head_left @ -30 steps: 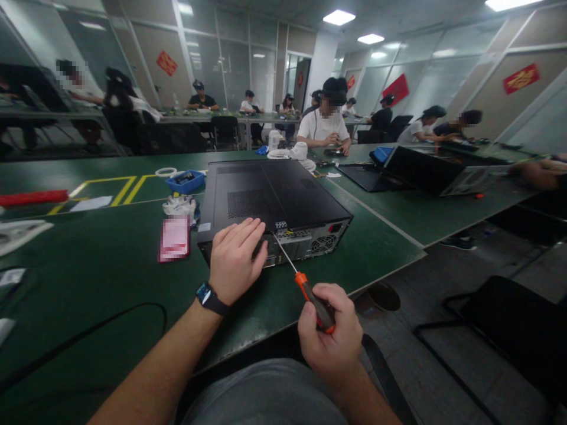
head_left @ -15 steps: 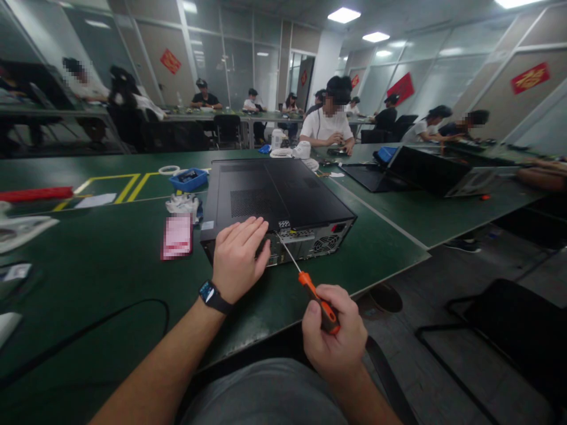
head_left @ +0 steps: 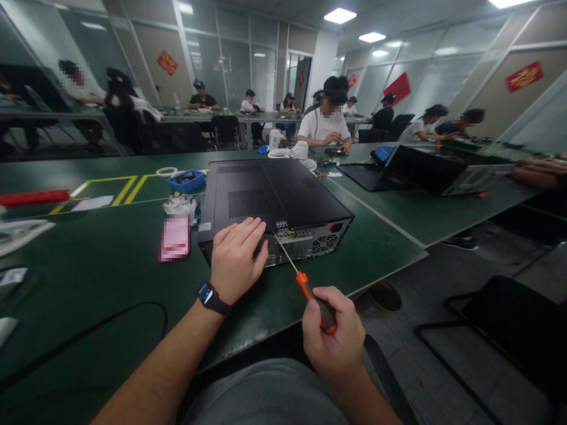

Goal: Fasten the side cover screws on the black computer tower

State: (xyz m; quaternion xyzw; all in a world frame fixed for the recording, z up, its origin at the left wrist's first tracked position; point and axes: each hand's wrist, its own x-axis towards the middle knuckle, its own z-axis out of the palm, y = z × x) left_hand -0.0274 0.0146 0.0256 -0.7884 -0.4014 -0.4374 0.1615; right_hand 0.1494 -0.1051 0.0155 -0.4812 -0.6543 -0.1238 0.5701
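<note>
Here's the black computer case [head_left: 305, 183], lying flat near the middle of the table, broad panel up, with a perforated vent [head_left: 245, 203] on its left half and a round fan grille [head_left: 325, 243] at the right of its near side. The left hand [head_left: 237, 257] lies over the near-left edge, fingers straight and together, gripping nothing. The right hand [head_left: 334, 330] is clenched around the handle of an orange-and-dark screwdriver [head_left: 305, 284], its shaft slanting up to the case's near edge, just right of the left hand. And the handle has rolled! Half a second ago an orange stripe faced up; now it's the dark side, the tip at the same spot.

Green table [head_left: 119, 265] beneath; to the left, a blue tray [head_left: 188, 188], whitish gloves [head_left: 181, 205] and a blurred pink rectangle [head_left: 175, 239]. Across the table, a person in white [head_left: 321, 125] leans over; far right, another case [head_left: 436, 171] sits tilted.
</note>
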